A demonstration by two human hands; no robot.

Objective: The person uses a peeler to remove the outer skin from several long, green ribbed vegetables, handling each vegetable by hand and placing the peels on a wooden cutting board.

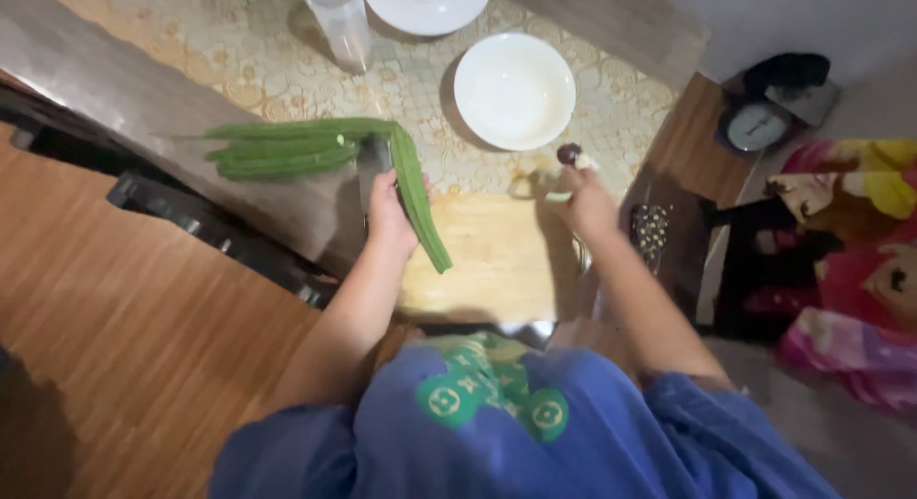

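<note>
On the left of the patterned cream tablecloth (287, 69) lay a bundle of long green ridged gourds (277, 150), just beyond the left hand (390, 212). That hand was closed around a knife with a broad grey blade (373, 165) and one long green gourd (418, 198), which slanted down over the pale wooden cutting board (487, 260). Farther back stood a clear plastic tumbler (339, 21) and a white round bowl (514, 90). The right hand (585, 203) pinched a small pale green piece (558, 197) between its fingertips, near a small dark round object (569, 153).
</note>
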